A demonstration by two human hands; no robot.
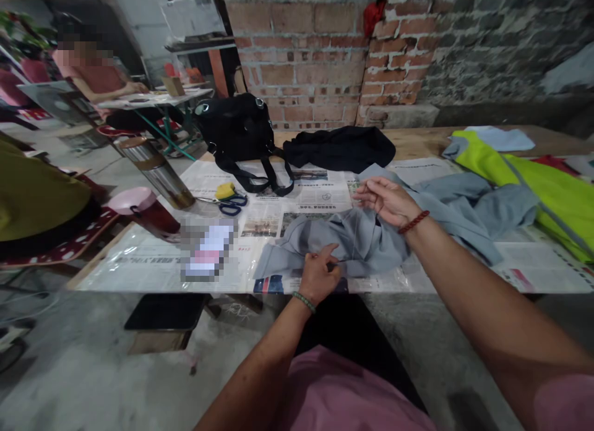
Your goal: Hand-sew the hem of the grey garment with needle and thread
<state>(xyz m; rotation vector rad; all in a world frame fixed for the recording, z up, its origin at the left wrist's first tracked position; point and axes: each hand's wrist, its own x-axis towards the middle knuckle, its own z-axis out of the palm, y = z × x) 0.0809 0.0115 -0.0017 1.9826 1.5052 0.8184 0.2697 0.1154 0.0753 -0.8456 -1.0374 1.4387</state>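
Note:
A grey garment (pixel 343 236) lies rumpled at the table's front edge. My left hand (pixel 321 271), with a green bead bracelet at its wrist, presses and pinches the garment's near side; its index finger sticks out over the cloth. Above the garment's far side, my right hand (pixel 383 199) is raised with thumb and fingertips drawn together, and a red braided bracelet circles that wrist. A faint thin line, like a thread, runs from near the right fingertips down to the cloth. Any needle is too small to see. More grey cloth (pixel 468 202) spreads beyond my right wrist.
Newspaper under clear plastic covers the table (pixel 139 267). Around the left side are a phone (pixel 211 248), a red cup (pixel 143 211), a steel flask (pixel 160 174), scissors (pixel 232 202) and a black bag (pixel 239 131). Dark cloth (pixel 341 148) and a yellow vest (pixel 538 190) lie behind. People sit at left.

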